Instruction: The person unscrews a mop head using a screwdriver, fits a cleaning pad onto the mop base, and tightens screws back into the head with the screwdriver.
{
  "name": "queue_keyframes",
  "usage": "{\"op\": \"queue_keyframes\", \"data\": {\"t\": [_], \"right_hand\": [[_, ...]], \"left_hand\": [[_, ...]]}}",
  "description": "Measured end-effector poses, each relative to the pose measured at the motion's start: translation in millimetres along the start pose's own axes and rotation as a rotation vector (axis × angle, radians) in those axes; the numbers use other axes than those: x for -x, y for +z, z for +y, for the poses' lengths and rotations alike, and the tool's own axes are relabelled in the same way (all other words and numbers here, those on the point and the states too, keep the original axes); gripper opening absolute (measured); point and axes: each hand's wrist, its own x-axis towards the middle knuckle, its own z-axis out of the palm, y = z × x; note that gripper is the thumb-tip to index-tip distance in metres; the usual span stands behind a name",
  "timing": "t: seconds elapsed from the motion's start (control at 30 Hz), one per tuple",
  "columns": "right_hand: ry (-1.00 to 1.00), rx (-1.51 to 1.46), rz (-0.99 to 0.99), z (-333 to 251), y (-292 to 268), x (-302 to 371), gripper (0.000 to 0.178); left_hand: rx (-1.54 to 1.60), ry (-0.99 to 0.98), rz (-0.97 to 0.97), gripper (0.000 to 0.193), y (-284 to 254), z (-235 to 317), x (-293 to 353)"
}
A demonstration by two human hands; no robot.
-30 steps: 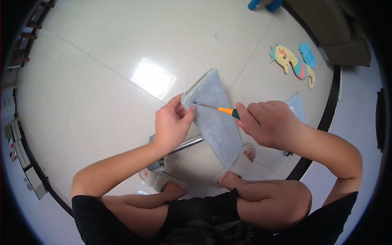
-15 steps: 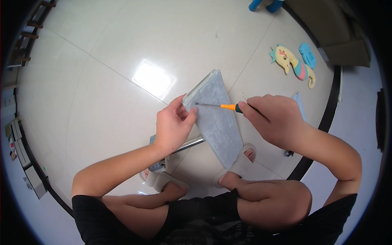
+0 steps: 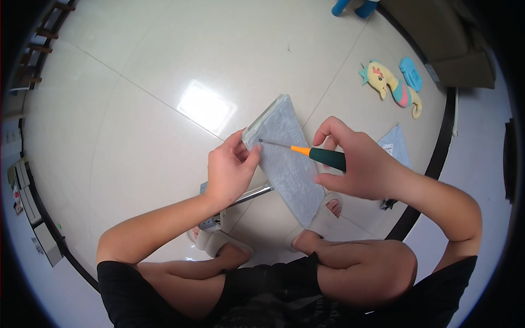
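Note:
My left hand pinches the upper left edge of a flat panel with a grey, plush-looking face and pale rim, thumb on the face and fingers behind. The panel is tilted, its long side running down toward my feet. A screwdriver with a dark green and orange handle and thin metal shaft has its tip on the panel near my left thumb. Around the handle's end is my right hand, its thumb and forefinger spread off the handle, which rests toward the palm. Whether a screw sits under the tip is hidden.
A metal tube with a grey fitting lies below the panel, near my slippered feet. On the tiled floor at right are a seahorse plush toy, a blue plastic piece and a pale blue packet.
My right hand has loosened its closed grip, with thumb and forefinger now spread, baring more of the green handle. The panel and left hand have shifted slightly left.

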Motion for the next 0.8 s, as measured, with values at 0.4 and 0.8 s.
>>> {"op": "queue_keyframes", "data": {"t": [0.4,0.8], "right_hand": [[-0.606,1.017,0.153,21.9,-4.8,9.0,0.007],[-0.384,0.414,0.266,14.0,2.1,0.4,0.005]], "left_hand": [[-0.042,0.008,-0.022,0.035,3.1,10.8,2.5],[-0.054,-0.007,-0.02,0.038,2.4,13.1,3.2]]}}
